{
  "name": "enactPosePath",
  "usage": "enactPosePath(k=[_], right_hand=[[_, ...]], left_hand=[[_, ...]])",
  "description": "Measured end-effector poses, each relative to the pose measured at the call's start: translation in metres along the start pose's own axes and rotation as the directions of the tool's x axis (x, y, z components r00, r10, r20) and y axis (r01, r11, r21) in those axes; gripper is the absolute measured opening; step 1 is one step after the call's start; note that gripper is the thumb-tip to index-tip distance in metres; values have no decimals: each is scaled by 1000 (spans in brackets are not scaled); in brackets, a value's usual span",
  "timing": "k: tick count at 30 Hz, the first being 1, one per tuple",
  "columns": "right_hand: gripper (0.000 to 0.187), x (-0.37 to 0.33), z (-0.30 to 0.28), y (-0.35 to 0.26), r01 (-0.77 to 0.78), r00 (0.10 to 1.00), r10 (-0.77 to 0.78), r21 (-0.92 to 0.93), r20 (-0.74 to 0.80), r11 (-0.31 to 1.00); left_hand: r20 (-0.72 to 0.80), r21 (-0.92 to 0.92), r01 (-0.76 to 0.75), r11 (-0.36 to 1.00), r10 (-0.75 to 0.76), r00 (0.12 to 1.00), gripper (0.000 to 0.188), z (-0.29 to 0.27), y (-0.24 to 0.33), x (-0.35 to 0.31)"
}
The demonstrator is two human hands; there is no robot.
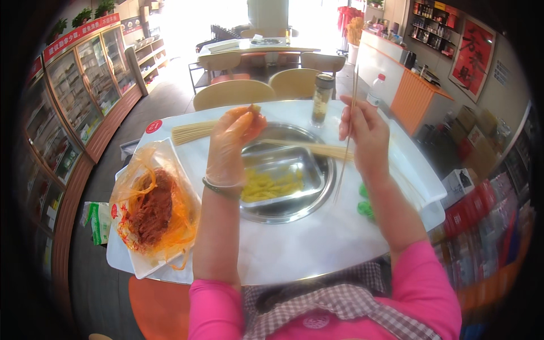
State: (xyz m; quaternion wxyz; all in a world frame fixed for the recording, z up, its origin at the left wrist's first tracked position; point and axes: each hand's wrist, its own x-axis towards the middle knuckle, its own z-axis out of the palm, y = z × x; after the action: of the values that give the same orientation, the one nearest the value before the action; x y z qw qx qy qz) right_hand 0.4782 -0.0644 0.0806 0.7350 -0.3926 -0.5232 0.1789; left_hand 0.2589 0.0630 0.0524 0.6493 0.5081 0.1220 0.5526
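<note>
My left hand [233, 144], in a clear plastic glove, is raised over the table and pinches a reddish-orange piece of marinated meat [255, 122] at its fingertips. My right hand [362, 133] is bare and grips a thin bamboo skewer [347, 136] that runs from near the jar down toward the basin. Below both hands a steel tray [306, 164] holds several yellow strips of food [272, 184]. The tray rests in a round steel basin [286, 211] sunk in the white table [306, 243].
A white tray with an orange plastic bag of red marinated meat [153, 207] lies at my left. Bundles of bamboo skewers [192, 132] lie behind the basin. A spice jar [322, 99] stands at the back. Green items [365, 204] sit by my right forearm. Chairs [235, 93] stand beyond the table.
</note>
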Motion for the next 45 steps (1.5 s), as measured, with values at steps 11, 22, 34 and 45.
enactPosePath(k=[11,22,34,45], right_hand=[[29,-32,-9,-25,-7,1000,9,91,-23,996],[29,-67,18,10,-536,798,480,66,364,841],[28,-68,27,15,-514,803,472,22,362,858],[28,-66,26,18,-475,827,441,13,348,880]], left_hand=[[68,22,36,999,-38,997,21,8,-5,-4],[161,-87,100,991,-85,983,20,26,-2,-11],[180,-71,114,991,-100,978,19,29,4,-16],[228,-108,149,983,-121,966,16,28,-1,-16]])
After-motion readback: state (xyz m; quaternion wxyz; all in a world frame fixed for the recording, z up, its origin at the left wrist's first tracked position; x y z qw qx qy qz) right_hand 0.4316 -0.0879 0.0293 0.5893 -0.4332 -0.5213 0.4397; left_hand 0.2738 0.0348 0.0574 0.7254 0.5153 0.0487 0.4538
